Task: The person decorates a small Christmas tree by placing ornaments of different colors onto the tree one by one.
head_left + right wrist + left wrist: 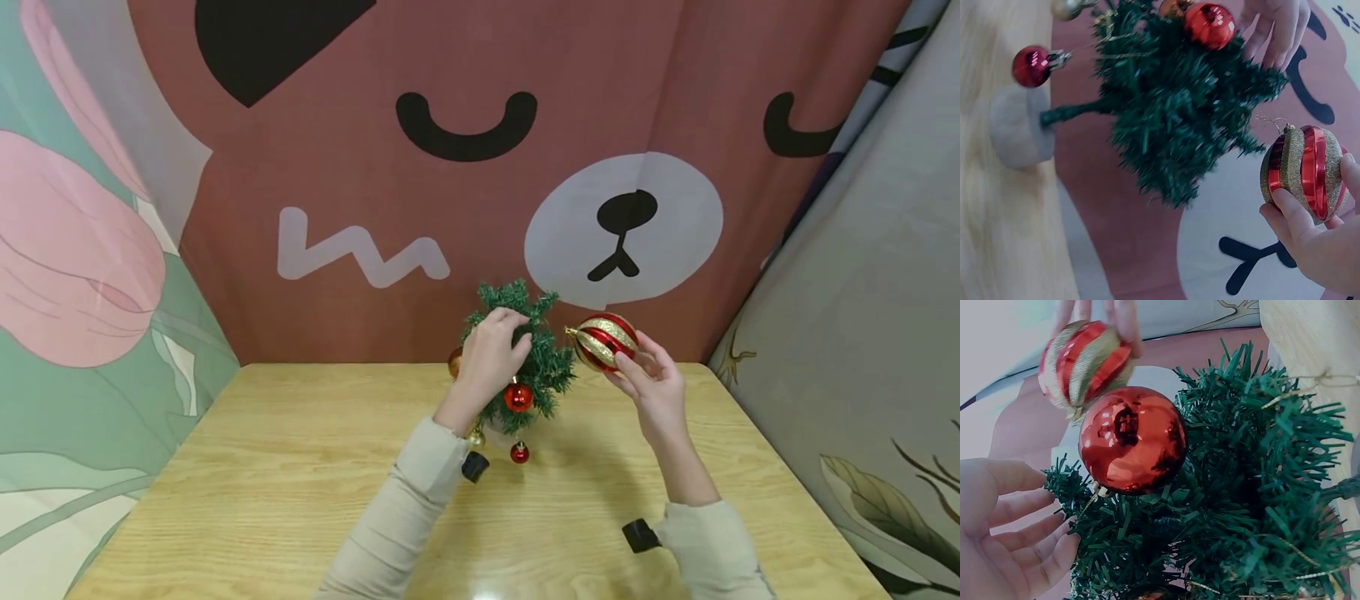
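A small green artificial Christmas tree [553, 362] stands at the table's far side on a pale round base [1016, 128]. My left hand [493, 354] is at its upper part, fingers slightly bent, with the fingertips by a branch tip in the left wrist view; whether they press it is unclear. To the right of the tree, my right hand [658, 387] holds a large red and gold striped bauble [604, 342] between fingers and thumb. Its cap and gold string [1279, 123] point toward the tree. A shiny red bauble [1133, 440] hangs on the tree.
Lower on the tree hang a small dark red bauble [520, 452] and a gold bauble [476, 437]. A bronze bauble [454, 362] shows partly behind my left hand. The wooden table [315, 467] meets a curtain with a printed bear [480, 200] at the back.
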